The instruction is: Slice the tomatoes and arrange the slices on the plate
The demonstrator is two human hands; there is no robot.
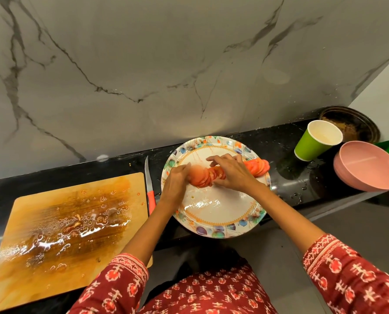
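A row of red tomato slices [206, 176] lies across the patterned plate [214, 214], reaching from its left side to its right rim. My left hand [175, 181] touches the left end of the row, where a slice looks blurred. My right hand [231, 172] lies over the middle of the row, fingers spread along the slices and thumb at the near side. The knife [149, 186], with a red handle, lies on the counter between the plate and the wet wooden cutting board [68, 223].
A green paper cup [317, 142], stacked pink bowls [368, 166] and a dark round pan [350, 123] stand at the right on the black counter [286, 164]. The marble wall rises right behind. The plate overhangs the counter's front edge.
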